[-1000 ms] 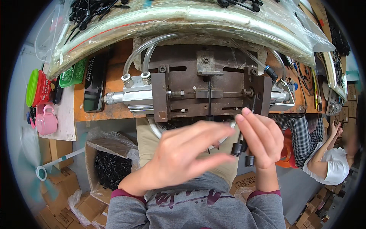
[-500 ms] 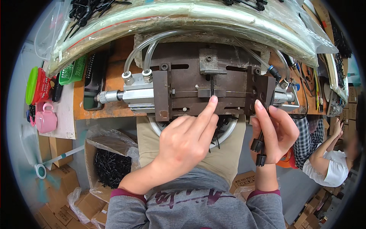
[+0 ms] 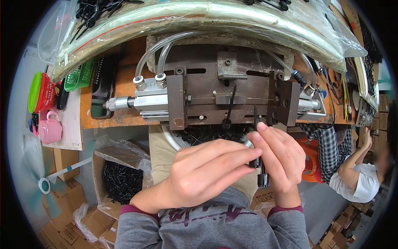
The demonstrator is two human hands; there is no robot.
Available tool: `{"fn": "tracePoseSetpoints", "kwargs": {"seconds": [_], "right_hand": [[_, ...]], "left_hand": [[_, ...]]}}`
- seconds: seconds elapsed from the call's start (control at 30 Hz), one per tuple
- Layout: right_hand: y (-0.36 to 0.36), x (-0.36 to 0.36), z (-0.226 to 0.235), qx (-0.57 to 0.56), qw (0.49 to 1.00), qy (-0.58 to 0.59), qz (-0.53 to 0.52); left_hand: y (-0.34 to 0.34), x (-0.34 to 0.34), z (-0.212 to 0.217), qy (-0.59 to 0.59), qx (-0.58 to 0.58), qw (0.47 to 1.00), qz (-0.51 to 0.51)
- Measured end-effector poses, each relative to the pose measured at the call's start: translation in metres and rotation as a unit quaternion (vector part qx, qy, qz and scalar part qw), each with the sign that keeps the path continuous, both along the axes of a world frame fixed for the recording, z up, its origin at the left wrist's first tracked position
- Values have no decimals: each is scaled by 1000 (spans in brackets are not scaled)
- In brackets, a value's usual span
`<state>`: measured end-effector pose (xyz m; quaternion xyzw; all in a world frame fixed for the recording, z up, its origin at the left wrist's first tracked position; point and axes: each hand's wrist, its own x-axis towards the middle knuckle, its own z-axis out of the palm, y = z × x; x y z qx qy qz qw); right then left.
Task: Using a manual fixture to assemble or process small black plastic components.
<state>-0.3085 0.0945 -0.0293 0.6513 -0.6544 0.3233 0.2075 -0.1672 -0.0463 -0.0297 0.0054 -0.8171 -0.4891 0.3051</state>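
My right hand (image 3: 284, 159) is closed around slim black plastic stems with cylindrical ends (image 3: 263, 180); one thin stem tip (image 3: 256, 112) points up past the fingers. My left hand (image 3: 203, 174) reaches across from the left, its fingertips pinched on a black cylindrical end (image 3: 255, 162) beside the right hand. Ahead of both hands is a brown metal fixture (image 3: 203, 112) with a small grey block (image 3: 223, 98) at its centre. Another black stem part (image 3: 229, 110) tilts across that block, its thick end hanging at the front edge. The fingers partly hide the held parts.
Silver cylinders (image 3: 151, 101) with clear hoses (image 3: 166, 39) flank the fixture. A container of black parts (image 3: 195, 135) sits below its front edge. At the lower left stands a carton (image 3: 99, 178) of black parts. Another person (image 3: 356, 180) sits at the right.
My left hand has left the fixture's centre and come down to the right hand, which has moved left. The black stem at the block now tilts, its thick end over the front edge.
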Motion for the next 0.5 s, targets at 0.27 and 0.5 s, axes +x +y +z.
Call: {"fn": "tracePoseSetpoints", "kwargs": {"seconds": [0.27, 0.5], "right_hand": [[7, -8, -8, -10, 984, -169, -62], [12, -12, -9, -20, 968, -249, 16]], "left_hand": [[-1, -5, -14, -81, -158, 979, 103], [2, -9, -7, -186, -294, 935, 71]]}}
